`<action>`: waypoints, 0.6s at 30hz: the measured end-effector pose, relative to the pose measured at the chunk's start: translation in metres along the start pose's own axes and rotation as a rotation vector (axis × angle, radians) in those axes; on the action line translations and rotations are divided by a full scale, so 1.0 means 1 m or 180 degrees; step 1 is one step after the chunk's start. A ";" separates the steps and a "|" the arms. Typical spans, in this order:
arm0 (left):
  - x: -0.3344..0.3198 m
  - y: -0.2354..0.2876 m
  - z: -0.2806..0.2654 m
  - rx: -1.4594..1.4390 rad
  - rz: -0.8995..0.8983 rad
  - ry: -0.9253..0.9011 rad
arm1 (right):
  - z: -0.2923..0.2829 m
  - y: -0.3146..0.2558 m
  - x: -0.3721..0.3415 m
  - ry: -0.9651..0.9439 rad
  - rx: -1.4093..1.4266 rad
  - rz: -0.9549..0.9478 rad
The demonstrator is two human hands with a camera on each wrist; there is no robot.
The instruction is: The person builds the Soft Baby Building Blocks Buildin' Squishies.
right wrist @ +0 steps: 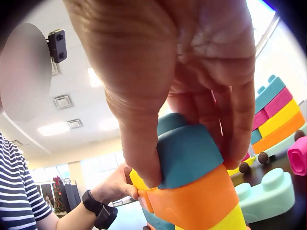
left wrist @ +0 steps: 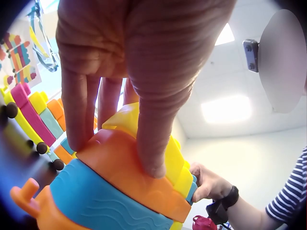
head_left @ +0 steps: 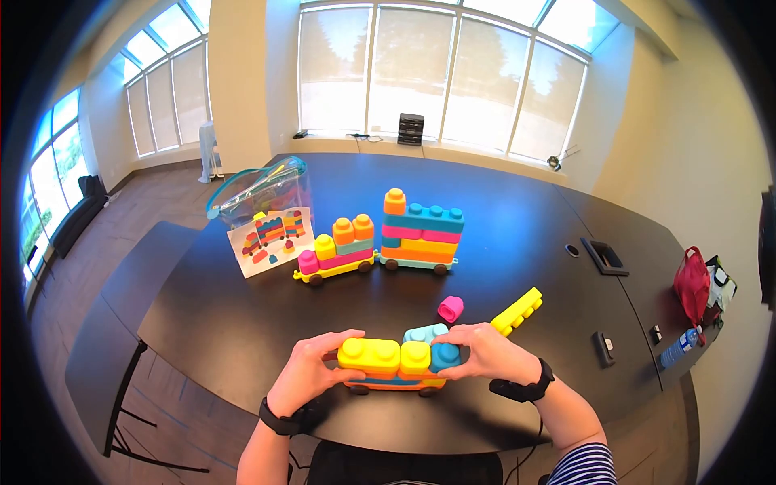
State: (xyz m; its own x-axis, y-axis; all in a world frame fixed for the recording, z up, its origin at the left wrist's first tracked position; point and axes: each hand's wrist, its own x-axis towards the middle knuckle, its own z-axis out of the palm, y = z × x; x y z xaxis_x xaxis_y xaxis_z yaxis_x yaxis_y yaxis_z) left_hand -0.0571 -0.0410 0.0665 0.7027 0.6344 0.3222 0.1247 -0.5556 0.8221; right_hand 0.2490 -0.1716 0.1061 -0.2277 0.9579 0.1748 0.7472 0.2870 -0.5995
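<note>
On the near side of the dark table is a wheeled toy wagon of stacked building blocks, with an orange block [left wrist: 120, 163] over a wavy blue block [left wrist: 96, 196]. A long yellow block [head_left: 369, 354] and a small yellow block [head_left: 415, 356] top it. My left hand [head_left: 311, 373] grips the left end, thumb on the orange block's near side, fingers on the far side. My right hand [head_left: 495, 356] pinches a small teal block [right wrist: 189, 153] at the right end, on top of orange. A mint block [right wrist: 268, 197] lies just behind the wagon.
Behind stand a short block train car [head_left: 335, 260] and a taller one [head_left: 422, 238]. A pink block [head_left: 451, 308] and a long yellow piece [head_left: 517, 311] lie nearer. A clear bag [head_left: 275, 190] with a picture card [head_left: 271, 241] stands back left; a water bottle [head_left: 681, 347] is far right.
</note>
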 end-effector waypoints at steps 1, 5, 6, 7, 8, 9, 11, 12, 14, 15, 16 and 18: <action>0.000 0.000 0.000 0.0009 0.0006 0.0007 | 0.002 0.001 0.000 0.0031 0.0024 -0.0014; -0.001 -0.003 0.000 -0.0015 -0.0024 0.0002 | 0.006 0.007 0.000 0.0075 0.0027 -0.0007; -0.001 -0.003 -0.001 -0.0004 -0.0031 0.0005 | 0.008 0.006 0.000 0.0107 0.0026 -0.0028; -0.001 -0.003 -0.001 0.0007 -0.0037 0.0007 | 0.008 0.006 0.000 0.0141 0.0024 -0.0048; -0.001 -0.003 -0.002 0.0016 -0.0043 0.0009 | 0.008 0.007 -0.001 0.0084 0.0012 -0.0030; -0.001 -0.003 -0.002 -0.0010 -0.0067 -0.0009 | 0.008 0.008 -0.002 0.0025 0.0001 -0.0011; 0.000 -0.002 -0.004 -0.0053 -0.0115 -0.0044 | 0.005 0.012 -0.004 -0.0069 0.0079 -0.0045; 0.000 -0.002 -0.004 -0.0056 -0.0092 -0.0040 | -0.002 0.016 -0.009 -0.0097 0.0166 -0.0101; -0.001 -0.003 -0.003 -0.0078 -0.0059 -0.0015 | -0.022 0.021 -0.020 -0.0077 0.0473 0.0194; 0.000 -0.003 -0.003 -0.0093 -0.0077 -0.0015 | -0.035 0.021 -0.027 0.0255 0.0546 0.0329; 0.000 -0.003 -0.003 -0.0110 -0.0100 -0.0016 | -0.047 0.030 -0.035 0.0502 0.0201 0.0528; -0.001 -0.003 -0.003 -0.0131 -0.0131 -0.0028 | -0.060 0.067 -0.051 0.0919 -0.0791 0.0805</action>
State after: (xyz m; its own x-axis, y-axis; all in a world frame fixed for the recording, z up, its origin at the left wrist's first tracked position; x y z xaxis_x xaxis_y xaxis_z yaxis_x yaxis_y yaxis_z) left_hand -0.0604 -0.0379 0.0653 0.7037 0.6513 0.2838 0.1247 -0.5065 0.8532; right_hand 0.3481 -0.2008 0.1034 0.1382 0.9504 0.2787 0.8921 0.0028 -0.4519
